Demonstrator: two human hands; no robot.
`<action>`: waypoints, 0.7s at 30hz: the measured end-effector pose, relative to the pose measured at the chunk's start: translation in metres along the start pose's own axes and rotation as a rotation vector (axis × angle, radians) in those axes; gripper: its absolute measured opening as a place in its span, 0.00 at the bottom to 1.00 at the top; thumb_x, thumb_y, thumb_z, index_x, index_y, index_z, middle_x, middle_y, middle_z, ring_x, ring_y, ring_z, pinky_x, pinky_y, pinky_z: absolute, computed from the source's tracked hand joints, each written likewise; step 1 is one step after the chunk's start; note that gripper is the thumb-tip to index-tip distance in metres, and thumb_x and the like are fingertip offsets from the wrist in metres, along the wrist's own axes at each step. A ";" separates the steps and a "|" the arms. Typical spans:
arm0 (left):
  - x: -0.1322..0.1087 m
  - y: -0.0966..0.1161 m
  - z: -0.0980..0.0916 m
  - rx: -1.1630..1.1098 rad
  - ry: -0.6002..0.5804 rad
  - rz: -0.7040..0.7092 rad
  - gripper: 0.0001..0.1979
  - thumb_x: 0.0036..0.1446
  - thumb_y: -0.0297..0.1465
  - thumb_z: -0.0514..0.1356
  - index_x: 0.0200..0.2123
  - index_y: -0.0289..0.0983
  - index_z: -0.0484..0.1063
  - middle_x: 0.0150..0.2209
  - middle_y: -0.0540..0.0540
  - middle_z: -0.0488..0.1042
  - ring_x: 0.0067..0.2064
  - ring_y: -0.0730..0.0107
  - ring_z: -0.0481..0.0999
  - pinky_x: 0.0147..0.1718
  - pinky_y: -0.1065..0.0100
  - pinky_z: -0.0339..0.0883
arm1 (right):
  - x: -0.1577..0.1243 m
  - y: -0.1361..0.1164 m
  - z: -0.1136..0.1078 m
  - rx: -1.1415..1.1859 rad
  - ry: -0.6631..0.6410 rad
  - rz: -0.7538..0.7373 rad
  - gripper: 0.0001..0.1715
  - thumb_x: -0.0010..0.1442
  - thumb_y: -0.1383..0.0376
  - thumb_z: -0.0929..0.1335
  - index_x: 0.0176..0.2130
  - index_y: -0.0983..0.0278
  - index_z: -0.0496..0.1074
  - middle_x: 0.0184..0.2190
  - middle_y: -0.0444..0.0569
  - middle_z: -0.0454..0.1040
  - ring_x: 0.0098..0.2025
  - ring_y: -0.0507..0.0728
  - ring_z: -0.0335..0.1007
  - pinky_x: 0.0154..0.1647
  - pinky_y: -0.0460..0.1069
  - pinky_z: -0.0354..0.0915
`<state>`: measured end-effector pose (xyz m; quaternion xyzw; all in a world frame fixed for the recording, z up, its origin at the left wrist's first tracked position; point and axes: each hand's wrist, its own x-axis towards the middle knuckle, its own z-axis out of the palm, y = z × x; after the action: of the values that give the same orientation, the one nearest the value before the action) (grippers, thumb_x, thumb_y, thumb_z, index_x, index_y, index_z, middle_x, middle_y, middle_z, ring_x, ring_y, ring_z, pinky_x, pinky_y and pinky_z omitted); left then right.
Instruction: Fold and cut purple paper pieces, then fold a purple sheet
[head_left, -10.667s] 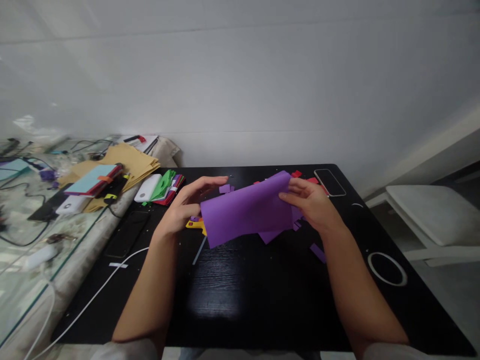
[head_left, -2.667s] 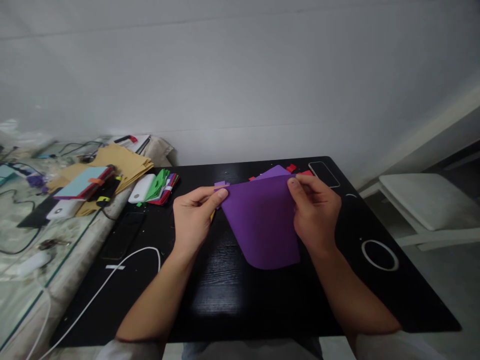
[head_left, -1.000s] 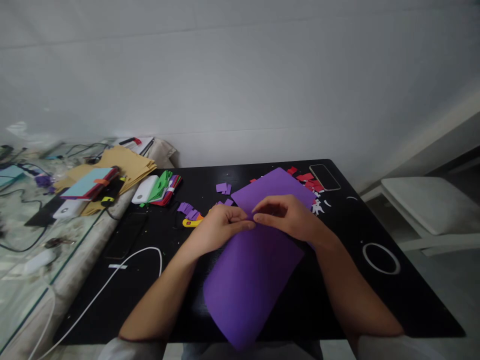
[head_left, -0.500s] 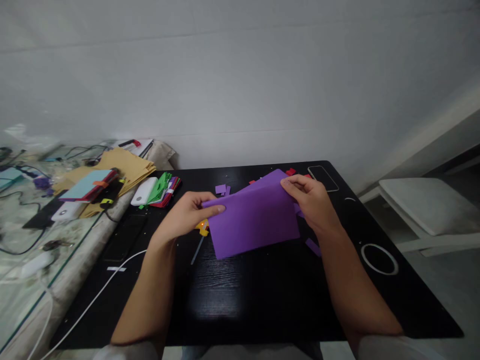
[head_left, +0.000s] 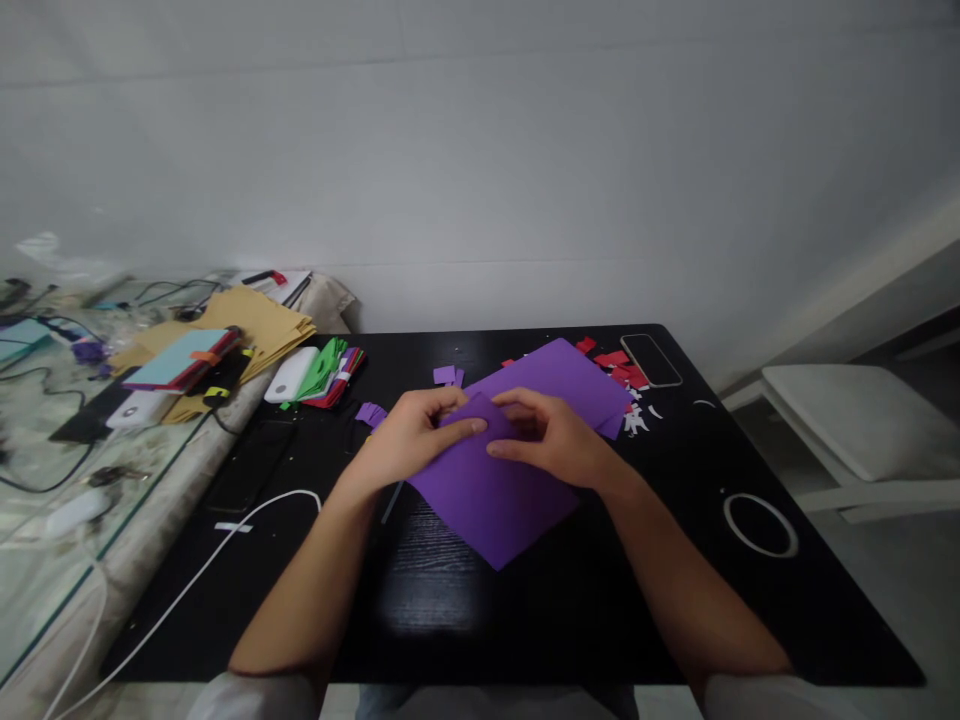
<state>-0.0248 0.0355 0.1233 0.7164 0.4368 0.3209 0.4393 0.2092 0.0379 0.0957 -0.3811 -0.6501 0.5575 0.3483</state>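
A purple paper sheet [head_left: 499, 500] is turned with one corner toward me, over the middle of the black table. My left hand [head_left: 420, 430] pinches its upper part, thumb on top near the far corner. Close beside it, my right hand [head_left: 551, 435] has bent fingers at the same corner, thumb and fingertips on the paper. Behind them lies more purple paper [head_left: 574, 385], flat on the table. Small purple pieces [head_left: 371, 413] lie left of my left hand, and others [head_left: 448, 375] sit farther back.
Red scraps [head_left: 628, 372] and white scraps [head_left: 636, 415] lie at the right, near a phone-shaped object [head_left: 651, 360] and a white ring [head_left: 760, 524]. Bundled coloured papers [head_left: 337, 375], a dark phone [head_left: 251, 465] and a white cable [head_left: 202, 592] are at the left.
The held sheet has turned from lengthwise to corner-first. My right hand has moved left and down, close to my left hand, which has shifted right. The purple paper and scraps behind show more.
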 end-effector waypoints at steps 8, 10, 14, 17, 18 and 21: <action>0.001 -0.001 -0.004 -0.240 0.290 0.000 0.12 0.54 0.38 0.72 0.35 0.37 0.78 0.28 0.49 0.77 0.27 0.73 0.73 0.27 0.72 0.67 | 0.003 -0.001 -0.007 0.152 0.348 -0.080 0.18 0.56 0.58 0.78 0.45 0.60 0.78 0.41 0.48 0.83 0.45 0.60 0.81 0.51 0.57 0.76; 0.003 -0.003 0.000 -0.307 0.406 0.055 0.12 0.54 0.38 0.72 0.37 0.37 0.78 0.30 0.49 0.78 0.29 0.73 0.75 0.30 0.72 0.69 | 0.001 -0.002 -0.011 0.146 0.343 -0.086 0.20 0.55 0.60 0.79 0.47 0.59 0.77 0.41 0.47 0.82 0.45 0.60 0.80 0.50 0.57 0.77; 0.004 -0.004 0.010 -0.259 0.526 0.119 0.16 0.57 0.36 0.71 0.46 0.38 0.76 0.33 0.49 0.79 0.33 0.72 0.78 0.35 0.72 0.72 | -0.006 -0.007 -0.019 -0.087 0.137 -0.100 0.29 0.51 0.63 0.81 0.52 0.57 0.76 0.46 0.47 0.81 0.48 0.61 0.80 0.50 0.57 0.77; 0.001 -0.003 0.014 -0.141 0.489 0.154 0.17 0.59 0.36 0.70 0.49 0.39 0.74 0.33 0.49 0.79 0.34 0.71 0.79 0.35 0.72 0.71 | -0.013 -0.016 -0.020 -0.189 0.018 -0.135 0.31 0.53 0.61 0.81 0.55 0.56 0.76 0.51 0.49 0.81 0.53 0.62 0.79 0.55 0.59 0.76; -0.001 -0.003 0.015 -0.105 0.461 0.163 0.17 0.60 0.36 0.70 0.50 0.40 0.74 0.34 0.49 0.80 0.34 0.71 0.79 0.35 0.71 0.70 | -0.015 -0.020 -0.018 -0.179 0.047 -0.154 0.29 0.56 0.60 0.80 0.56 0.56 0.76 0.51 0.49 0.82 0.53 0.62 0.80 0.57 0.59 0.76; -0.004 -0.001 0.018 -0.023 0.363 0.185 0.17 0.62 0.35 0.68 0.53 0.41 0.73 0.36 0.49 0.81 0.36 0.70 0.80 0.37 0.71 0.71 | -0.018 -0.026 -0.006 -0.161 0.268 -0.224 0.24 0.61 0.59 0.77 0.57 0.54 0.76 0.48 0.47 0.83 0.51 0.59 0.81 0.58 0.58 0.76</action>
<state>-0.0115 0.0260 0.1143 0.6787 0.4374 0.4889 0.3303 0.2198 0.0227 0.1213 -0.4039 -0.6788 0.4057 0.4599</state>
